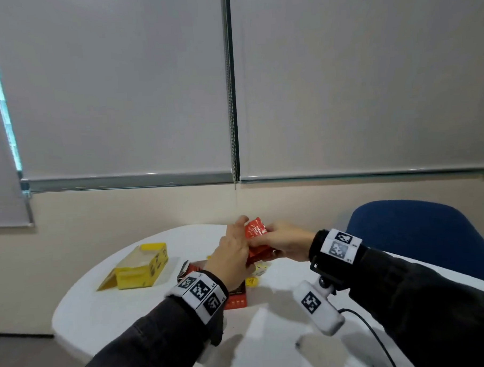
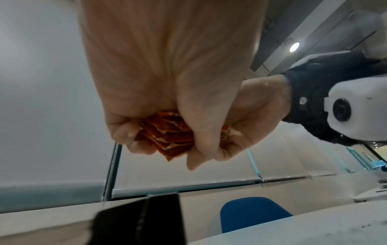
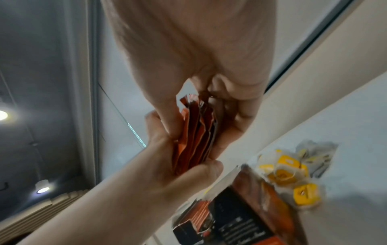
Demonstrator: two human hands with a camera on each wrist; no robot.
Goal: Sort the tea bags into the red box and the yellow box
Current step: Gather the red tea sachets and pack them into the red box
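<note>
Both hands hold one stack of red tea bags (image 1: 256, 239) above the table. My left hand (image 1: 232, 251) grips the stack from the left, my right hand (image 1: 282, 241) from the right. The left wrist view shows the red tea bags (image 2: 169, 135) edge-on between thumb and fingers. From the right wrist, the same red tea bags (image 3: 194, 136) fan out between both hands. Under my left wrist lies the open red box (image 1: 234, 298), mostly hidden. The yellow box (image 1: 140, 268) lies open at the left. Yellow tea bags (image 3: 289, 174) lie loose beside the red box (image 3: 247, 215).
The white round table (image 1: 130, 313) carries everything. A blue chair (image 1: 420, 231) stands at the back right. A white camera unit (image 1: 318, 305) with a cable hangs under my right wrist. Beige wall and lowered blinds lie behind the table.
</note>
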